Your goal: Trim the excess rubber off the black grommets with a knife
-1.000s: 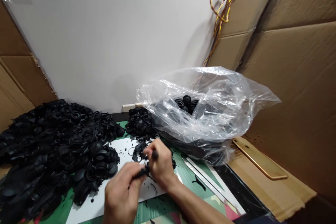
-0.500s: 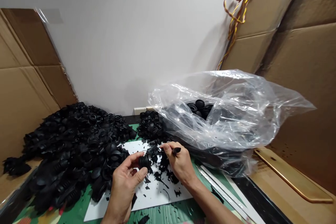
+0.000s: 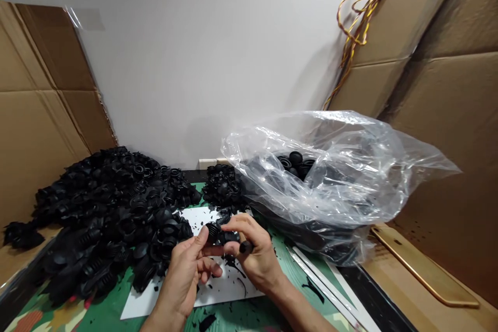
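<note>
Between the thumb and fingers of my left hand [image 3: 187, 264] is a small black ribbed rubber bellows [image 3: 212, 232]. My right hand [image 3: 252, 254] is closed around a dark stick-like tool [image 3: 246, 247], whose rounded end pokes out of the fist; its working tip is hidden. The right fingertips reach the right side of the bellows, where some black material shows between the hands. Beneath both hands lies a white sheet [image 3: 218, 298] strewn with thin black scraps. On the left rises a large heap of similar black rubber parts [image 3: 112, 197] with ragged edges.
A clear plastic bag [image 3: 350, 187] of black parts stands at the right, beside a smaller pile of black scraps [image 3: 223, 187]. White strips [image 3: 327, 285] lie on the green mat [image 3: 268, 316]. A gold phone-shaped object [image 3: 424, 264] rests on cardboard. Cardboard walls [image 3: 447, 114] flank both sides.
My right hand has moved left and down to the bellows, from beside the scraps. The left hand has turned, with its fingers now beneath the bellows. The view has shifted slightly.
</note>
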The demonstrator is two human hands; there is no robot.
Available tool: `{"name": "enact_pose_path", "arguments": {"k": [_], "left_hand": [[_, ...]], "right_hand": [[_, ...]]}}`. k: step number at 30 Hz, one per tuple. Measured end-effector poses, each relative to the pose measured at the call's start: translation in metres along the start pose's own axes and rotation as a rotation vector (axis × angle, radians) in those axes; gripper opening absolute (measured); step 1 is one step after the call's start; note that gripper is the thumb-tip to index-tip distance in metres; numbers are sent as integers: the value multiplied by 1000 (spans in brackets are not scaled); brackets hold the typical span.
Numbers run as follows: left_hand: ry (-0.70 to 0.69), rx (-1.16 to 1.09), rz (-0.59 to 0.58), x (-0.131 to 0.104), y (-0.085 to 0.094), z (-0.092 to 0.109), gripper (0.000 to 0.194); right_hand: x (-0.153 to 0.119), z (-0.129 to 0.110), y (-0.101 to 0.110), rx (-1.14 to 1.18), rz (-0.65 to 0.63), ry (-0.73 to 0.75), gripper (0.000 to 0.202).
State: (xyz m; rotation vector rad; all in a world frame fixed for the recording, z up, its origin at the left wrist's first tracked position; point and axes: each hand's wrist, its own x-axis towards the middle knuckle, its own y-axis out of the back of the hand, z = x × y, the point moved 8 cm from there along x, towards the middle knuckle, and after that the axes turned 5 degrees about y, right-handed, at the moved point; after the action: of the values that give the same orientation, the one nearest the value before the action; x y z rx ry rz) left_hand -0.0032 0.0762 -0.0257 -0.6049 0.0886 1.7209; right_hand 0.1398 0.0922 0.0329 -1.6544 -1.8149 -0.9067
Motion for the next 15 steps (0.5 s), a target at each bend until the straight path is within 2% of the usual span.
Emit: {"name": "enact_pose_path", "arguments": {"k": [4,6,9,11,13,15], "left_hand": [[-20,168,-33,2,-3,-3,47],[-91,328,-23,2,-2,-1,50],[-395,628,175,-9,3,20,38],[-603,752,296,-22,0,36,27],[-716,806,283,-30,-10,43,28],[-745,843,216,-31,-19,45,23]], "right_hand": [[-1,0,-6,8,21,23,17],[-1,6,-3,25,68,-23,13],[-2,16,0,52,101,-124,9],[-3,20,-1,68,96,-166,10],[-4,22,-3,86,84,-185,11],[-5,22,-6,89,80,-193,15]]}}
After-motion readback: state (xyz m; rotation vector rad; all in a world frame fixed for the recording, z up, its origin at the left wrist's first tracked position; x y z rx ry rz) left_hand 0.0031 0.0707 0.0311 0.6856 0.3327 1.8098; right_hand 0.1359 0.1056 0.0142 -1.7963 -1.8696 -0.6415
